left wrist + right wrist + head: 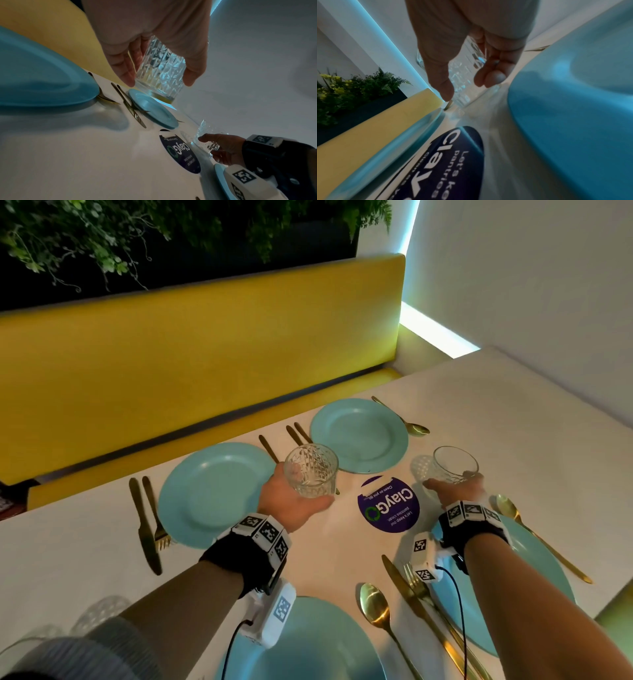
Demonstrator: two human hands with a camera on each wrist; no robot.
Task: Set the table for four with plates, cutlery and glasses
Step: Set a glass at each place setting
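Four blue plates lie on the white table: far left (212, 494), far right (359, 434), near left (315, 642), near right (534, 570). Gold cutlery lies beside each. My left hand (303, 493) grips a cut-glass tumbler (311, 470) (161, 71) by its side, lifted above the table between the two far plates. My right hand (448, 479) grips a second tumbler (452, 465) (464, 83) low over the table, beyond the near right plate. I cannot tell whether its base touches the table.
A round purple sticker (388, 505) lies on the table between my hands. A yellow bench (205, 354) runs along the far side and a white wall stands on the right. Faint glass shapes (99, 611) show at the lower left.
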